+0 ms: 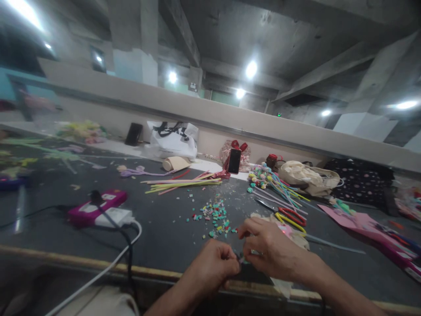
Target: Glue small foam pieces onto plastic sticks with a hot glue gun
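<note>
My left hand [215, 265] is at the table's front edge, its thumb and fingers pinched together. A small dark, partly pinkish bit shows at its fingertips, too little to name. Close on its right hovers my right hand [269, 248], fingers bent but apart, with nothing plainly held. Beyond the hands lie many small foam-like bits [217, 213], mostly teal with some yellow, pink and red. Beside the right hand are scissors with red handles [291, 216] and a yellow-handled tool [289, 222]. Under the right hand is a crumpled beige cloth [301, 240], partly hidden.
Fuzzy craft stems [184, 184] and bundled stems with colourful heads [263, 175] lie farther back. A phone [234, 161] leans upright behind. On the left sits a magenta power strip [98, 206] with a white cable [138, 237] crossing the table edge. A pink sheet [348, 221] is at right.
</note>
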Action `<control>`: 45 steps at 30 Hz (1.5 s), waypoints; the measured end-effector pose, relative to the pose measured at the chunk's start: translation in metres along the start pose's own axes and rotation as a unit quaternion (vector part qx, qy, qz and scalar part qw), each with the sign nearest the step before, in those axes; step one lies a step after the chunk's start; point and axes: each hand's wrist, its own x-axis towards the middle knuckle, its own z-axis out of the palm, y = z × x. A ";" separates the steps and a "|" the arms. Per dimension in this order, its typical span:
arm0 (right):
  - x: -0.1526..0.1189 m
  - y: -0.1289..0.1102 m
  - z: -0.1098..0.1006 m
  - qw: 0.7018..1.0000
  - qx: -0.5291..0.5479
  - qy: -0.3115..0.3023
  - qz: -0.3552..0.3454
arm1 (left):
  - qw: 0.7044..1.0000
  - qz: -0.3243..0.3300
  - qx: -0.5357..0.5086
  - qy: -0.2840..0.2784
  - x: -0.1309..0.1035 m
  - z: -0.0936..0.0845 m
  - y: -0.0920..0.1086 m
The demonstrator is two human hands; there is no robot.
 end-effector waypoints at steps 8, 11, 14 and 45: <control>-0.005 0.010 -0.002 1.000 0.011 0.021 0.006 | 1.000 -0.023 -0.001 0.002 -0.003 -0.001 0.006; -0.012 0.015 -0.007 0.997 0.068 0.037 0.019 | 1.000 -0.026 -0.008 0.006 -0.003 -0.002 0.006; -0.018 0.018 -0.009 0.988 0.130 0.065 0.042 | 0.999 -0.025 -0.021 0.003 -0.002 -0.001 0.004; -0.028 0.010 0.046 0.818 0.425 0.287 0.262 | 0.950 0.019 -0.311 -0.016 -0.008 -0.015 0.014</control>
